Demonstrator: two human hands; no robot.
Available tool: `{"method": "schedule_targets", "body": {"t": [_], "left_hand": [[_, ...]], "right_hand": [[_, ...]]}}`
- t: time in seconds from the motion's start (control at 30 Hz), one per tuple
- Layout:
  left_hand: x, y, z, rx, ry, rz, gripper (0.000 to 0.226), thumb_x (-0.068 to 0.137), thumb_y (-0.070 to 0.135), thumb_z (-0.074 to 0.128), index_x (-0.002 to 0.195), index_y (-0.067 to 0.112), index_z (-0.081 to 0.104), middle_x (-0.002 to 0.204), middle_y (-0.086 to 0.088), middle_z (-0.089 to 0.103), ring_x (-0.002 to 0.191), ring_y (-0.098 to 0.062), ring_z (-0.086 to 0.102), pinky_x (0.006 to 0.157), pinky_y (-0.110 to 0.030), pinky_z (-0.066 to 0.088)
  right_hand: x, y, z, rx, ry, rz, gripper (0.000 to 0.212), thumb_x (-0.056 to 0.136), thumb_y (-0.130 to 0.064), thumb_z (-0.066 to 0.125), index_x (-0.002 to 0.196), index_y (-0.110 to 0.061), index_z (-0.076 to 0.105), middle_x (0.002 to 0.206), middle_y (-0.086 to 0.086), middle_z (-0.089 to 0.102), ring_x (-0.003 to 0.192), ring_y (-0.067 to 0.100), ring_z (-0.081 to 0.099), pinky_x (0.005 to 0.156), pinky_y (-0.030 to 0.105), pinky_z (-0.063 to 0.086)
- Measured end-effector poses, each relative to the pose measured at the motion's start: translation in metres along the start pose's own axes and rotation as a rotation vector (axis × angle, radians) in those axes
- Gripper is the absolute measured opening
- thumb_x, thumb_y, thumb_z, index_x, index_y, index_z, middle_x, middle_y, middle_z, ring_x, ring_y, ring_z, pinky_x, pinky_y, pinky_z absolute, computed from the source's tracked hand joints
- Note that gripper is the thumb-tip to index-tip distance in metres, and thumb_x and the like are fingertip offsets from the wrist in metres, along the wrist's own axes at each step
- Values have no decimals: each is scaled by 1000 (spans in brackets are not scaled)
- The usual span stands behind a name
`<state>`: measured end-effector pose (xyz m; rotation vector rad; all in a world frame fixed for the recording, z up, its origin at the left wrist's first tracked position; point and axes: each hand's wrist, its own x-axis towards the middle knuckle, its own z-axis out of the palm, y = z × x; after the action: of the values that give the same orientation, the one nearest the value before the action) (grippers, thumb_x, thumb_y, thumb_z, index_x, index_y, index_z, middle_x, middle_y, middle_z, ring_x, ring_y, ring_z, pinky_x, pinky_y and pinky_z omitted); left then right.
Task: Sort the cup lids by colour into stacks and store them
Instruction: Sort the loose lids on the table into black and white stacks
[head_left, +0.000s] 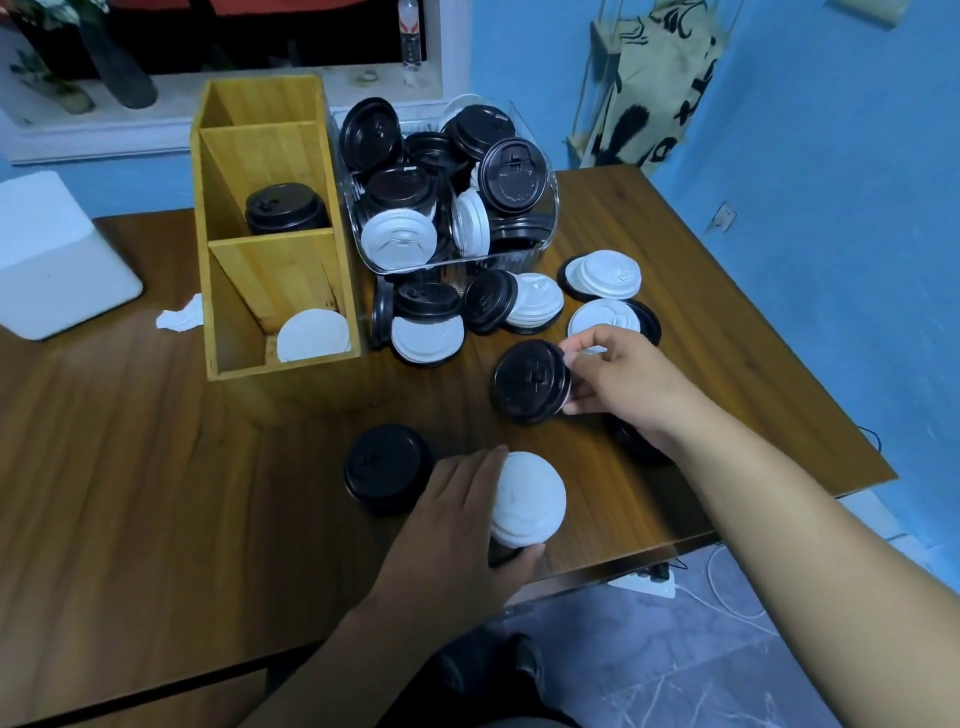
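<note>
Wood-grain worktop is seen widest at lower left; near its lower-centre edge, a ridged white lid stack is gripped by the left hand, a round black lid pinched by the right hand.

Wooden table with lids, organiser, bin

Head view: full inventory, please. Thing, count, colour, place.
wooden organiser: one, yellow, table back left, three compartments
stored black lids: one stack, middle compartment
stored white lids: one stack, front compartment
clear bin: one, right of organiser, black and white lids inside
loose lids: several, black and white, table before bin
black stack: one, table front centre
white box: one, table left edge
tissue: one, white, left of organiser
left hand: grips white stack
right hand: pinches one black lid, tilted
</note>
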<state>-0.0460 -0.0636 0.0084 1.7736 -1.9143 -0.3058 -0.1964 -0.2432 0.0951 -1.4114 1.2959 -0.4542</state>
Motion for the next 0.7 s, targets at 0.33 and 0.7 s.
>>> {"method": "schedule_targets", "body": {"t": [0.33, 0.7], "left_hand": [[-2, 1, 1, -5, 13, 10, 88, 80, 62, 66, 149, 17, 35, 143, 4, 48, 130, -13, 43, 108, -23, 40], [-1, 1, -1, -11, 13, 16, 88, 80, 59, 69, 149, 14, 37, 141, 2, 49, 129, -14, 44, 109, -28, 43]], "right_hand": [[8, -8, 11, -1062, 93, -386, 36, 93, -39, 60, 125, -23, 55, 112, 1, 58, 99, 23, 55, 75, 34, 47], [24, -15, 2, -721, -27, -485, 68, 79, -48, 81, 138, -32, 49, 127, -10, 61, 113, 13, 58, 94, 29, 46]]}}
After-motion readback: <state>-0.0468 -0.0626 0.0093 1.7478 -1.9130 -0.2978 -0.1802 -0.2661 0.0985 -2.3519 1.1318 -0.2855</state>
